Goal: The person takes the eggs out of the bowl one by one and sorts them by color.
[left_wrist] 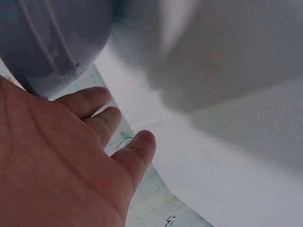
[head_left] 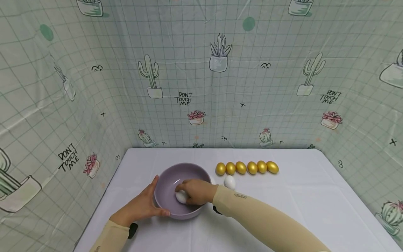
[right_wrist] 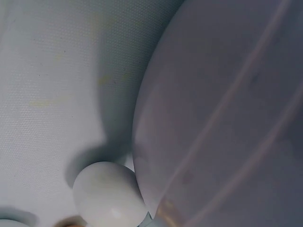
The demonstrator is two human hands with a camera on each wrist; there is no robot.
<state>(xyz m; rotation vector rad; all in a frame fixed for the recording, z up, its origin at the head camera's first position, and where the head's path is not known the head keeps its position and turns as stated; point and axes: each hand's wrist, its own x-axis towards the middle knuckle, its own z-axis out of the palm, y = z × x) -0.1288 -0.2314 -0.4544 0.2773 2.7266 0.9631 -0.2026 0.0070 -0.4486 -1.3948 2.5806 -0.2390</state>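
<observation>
A lilac bowl (head_left: 163, 178) stands on the white table. My left hand (head_left: 140, 206) spreads along its left side, with the thumb at the front rim and straight fingers against the outer wall. In the left wrist view, three fingertips of the left hand (left_wrist: 75, 146) extend below the bowl (left_wrist: 57, 42). Inside the bowl, my right hand (head_left: 196, 191) grips a white egg (head_left: 181, 197) with curled fingers, low toward the bottom. The right wrist view shows the bowl's outer wall (right_wrist: 213, 113); the right hand is hidden there.
Right of the bowl lies a white egg (head_left: 230, 182); another white egg (right_wrist: 109, 194), mostly hidden in the head view, sits against the bowl wall. Several gold eggs (head_left: 240, 167) form a row behind them. A cactus-print cloth (head_left: 226, 84) surrounds the table.
</observation>
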